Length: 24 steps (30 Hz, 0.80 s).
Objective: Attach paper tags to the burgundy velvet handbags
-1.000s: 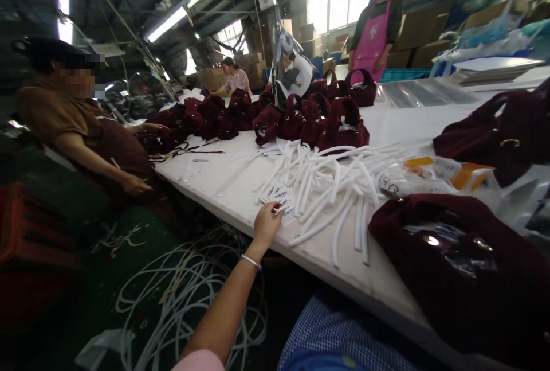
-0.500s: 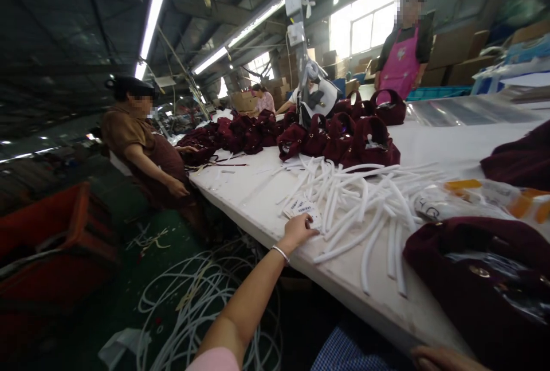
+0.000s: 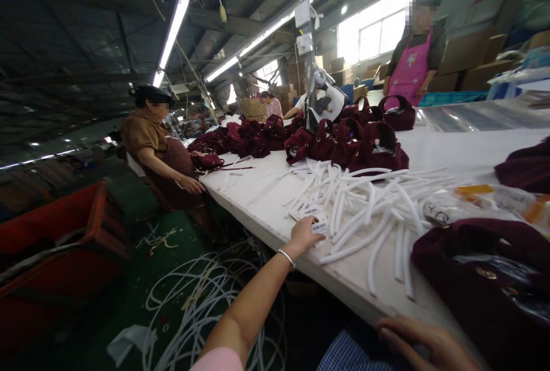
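On a small fanned stack of white printed labels (image 3: 307,209), my left hand (image 3: 306,234) has its fingers curled and its thumb closed against a label at the near edge. A silver bangle circles that wrist. Right beside the stack lies a heap of cut white tubes (image 3: 365,204). Low in the view, my right hand (image 3: 423,339) is at the table's front edge, partly cut off by the frame. Its thumb and fingertips come close together, and anything between them is hidden. Beyond it, a maroon handbag (image 3: 455,256) with a gold fitting lies at the right.
Several maroon bags (image 3: 344,147) stand across the white table (image 3: 244,193) around a metal post (image 3: 307,55). A co-worker in a brown apron (image 3: 178,159) stands left, another in a pink apron (image 3: 410,67) behind. Loose white tubing (image 3: 193,302) and a red bin (image 3: 92,216) occupy the floor.
My left hand has stayed at the labels, whose faces now show more. My right hand has come further into view from the bottom edge. The whole view has shifted slightly.
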Available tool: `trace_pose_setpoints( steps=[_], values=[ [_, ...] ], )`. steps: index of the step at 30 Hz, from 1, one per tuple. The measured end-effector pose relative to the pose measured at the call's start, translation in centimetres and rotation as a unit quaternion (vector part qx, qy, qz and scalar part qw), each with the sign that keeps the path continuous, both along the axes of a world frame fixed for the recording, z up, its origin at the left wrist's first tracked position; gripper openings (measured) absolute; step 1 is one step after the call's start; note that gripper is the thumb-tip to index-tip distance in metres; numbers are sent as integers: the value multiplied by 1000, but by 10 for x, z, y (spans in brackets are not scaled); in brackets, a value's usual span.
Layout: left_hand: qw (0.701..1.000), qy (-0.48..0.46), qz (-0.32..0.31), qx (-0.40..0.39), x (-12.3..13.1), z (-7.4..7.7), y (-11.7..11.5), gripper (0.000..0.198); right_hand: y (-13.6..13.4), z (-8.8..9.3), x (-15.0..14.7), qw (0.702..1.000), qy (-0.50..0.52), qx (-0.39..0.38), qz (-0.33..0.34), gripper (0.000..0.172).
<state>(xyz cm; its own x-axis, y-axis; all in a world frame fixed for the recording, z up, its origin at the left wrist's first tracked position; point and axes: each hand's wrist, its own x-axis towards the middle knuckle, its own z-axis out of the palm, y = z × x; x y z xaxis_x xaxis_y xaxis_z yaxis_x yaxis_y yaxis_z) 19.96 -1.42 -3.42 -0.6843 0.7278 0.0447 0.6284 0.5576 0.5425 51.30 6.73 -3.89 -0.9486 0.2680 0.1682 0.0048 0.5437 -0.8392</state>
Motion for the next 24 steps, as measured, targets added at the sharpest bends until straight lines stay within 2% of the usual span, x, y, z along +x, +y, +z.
trace_pose_setpoints(
  steps=[4,6,9,12,15,18,21,24],
  values=[
    [997,-45,38,59,-10,5,-2,20,-1,4,-2,1000,-5,-25,-2,33],
    [991,-76,52,95,-14,10,-5,13,-1,6,-4,999,-13,-43,-6,35],
    [976,-148,58,147,-14,20,-11,17,-2,8,-15,995,-16,-90,-35,42],
    [951,-242,40,189,1,31,-20,29,-4,10,-36,979,-7,-191,-69,55],
    [922,-319,11,219,33,39,-30,43,-8,12,-61,940,11,-331,-79,64],
    [904,-358,-19,235,72,40,-39,46,-11,16,-81,878,23,-470,-87,61],
    [895,-371,-46,244,108,33,-47,40,-10,19,-88,812,43,-569,-120,56],
    [891,-379,-59,242,135,19,-52,38,-7,20,-81,770,73,-605,-189,52]
  ],
)
